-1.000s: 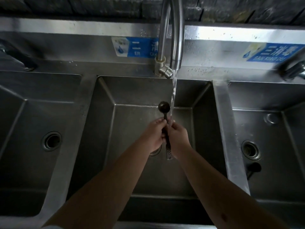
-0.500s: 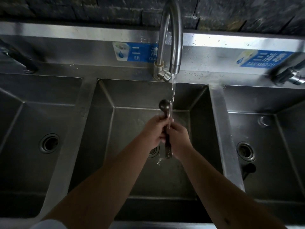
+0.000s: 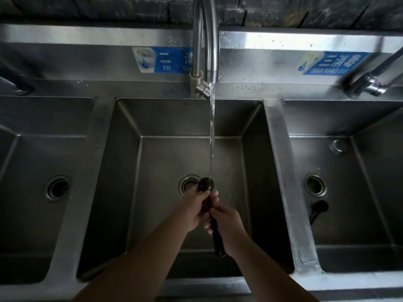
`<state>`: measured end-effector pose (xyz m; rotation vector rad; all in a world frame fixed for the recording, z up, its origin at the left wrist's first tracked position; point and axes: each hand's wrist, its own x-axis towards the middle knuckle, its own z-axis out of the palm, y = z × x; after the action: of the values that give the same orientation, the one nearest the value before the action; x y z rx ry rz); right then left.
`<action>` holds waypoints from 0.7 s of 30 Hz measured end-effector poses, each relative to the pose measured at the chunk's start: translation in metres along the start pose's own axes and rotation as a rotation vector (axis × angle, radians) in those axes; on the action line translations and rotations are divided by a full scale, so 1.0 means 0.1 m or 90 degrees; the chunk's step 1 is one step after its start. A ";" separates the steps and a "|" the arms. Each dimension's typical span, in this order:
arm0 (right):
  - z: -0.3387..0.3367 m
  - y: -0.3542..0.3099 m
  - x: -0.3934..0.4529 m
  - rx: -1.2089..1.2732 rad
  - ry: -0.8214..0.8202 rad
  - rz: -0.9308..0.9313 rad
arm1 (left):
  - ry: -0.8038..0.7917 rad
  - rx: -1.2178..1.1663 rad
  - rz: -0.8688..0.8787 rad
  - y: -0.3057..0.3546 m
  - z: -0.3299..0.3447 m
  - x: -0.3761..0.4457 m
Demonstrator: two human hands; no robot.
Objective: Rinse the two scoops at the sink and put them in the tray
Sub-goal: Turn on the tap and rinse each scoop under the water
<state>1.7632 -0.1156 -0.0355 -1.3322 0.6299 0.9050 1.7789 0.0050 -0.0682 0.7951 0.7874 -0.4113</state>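
scoop in hands (image 3: pixel 205 184): a dark scoop is held over the middle basin, with its round bowl at the far end, just above the drain as seen from the head camera, and its long handle pointed back toward the person. the handle end is seen below the right hand.
water (image 3: pixel 212 131): a thin stream is dropped from the tap spout straight onto the right edge of the scoop bowl.
left hand (image 3: pixel 194 209): it is closed around the upper part of the handle, just under the bowl; the fingers are curled over it and the thumb is laid near the bowl. the forearm is stretched from the lower left up toward the centre.
right hand (image 3: pixel 226 225): it is wrapped around the handle lower down, touching the left hand; the fingertips are pressed on the handle from the right side. the forearm is brought in from the lower right, so both arms are met in a narrow v shape.
second scoop (image 3: pixel 317 210): another dark scoop is laid on the floor of the right basin, just below its drain, well apart from the hands.
sink (image 3: pixel 281 192): a steel unit with three basins is seen; the divider is wet.
tap (image 3: pixel 207 40): a curved steel pipe is placed behind the middle basin.
labels (image 3: pixel 165 59): blue stickers are fixed on the back wall.
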 end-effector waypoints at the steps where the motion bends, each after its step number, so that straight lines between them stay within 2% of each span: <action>1: 0.01 0.00 0.00 -0.015 0.007 -0.005 | -0.010 0.001 -0.010 -0.02 -0.01 -0.03; 5: 0.05 -0.10 0.05 -0.080 0.053 -0.044 | -0.070 0.060 -0.005 0.01 0.00 -0.07; 12: 0.18 -0.35 0.13 -0.212 0.089 -0.173 | -0.022 0.135 0.058 0.31 0.17 -0.03; 16: 0.23 -0.48 0.18 -0.133 0.079 -0.170 | 0.028 0.157 0.089 0.43 0.25 -0.02; 21: 0.31 -0.70 0.20 -0.037 0.052 -0.190 | 0.001 0.118 0.106 0.60 0.31 -0.04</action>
<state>1.8297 -0.0810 -0.0097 -1.4748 0.4547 0.6329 1.8266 0.0200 -0.0232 1.0272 0.6843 -0.3376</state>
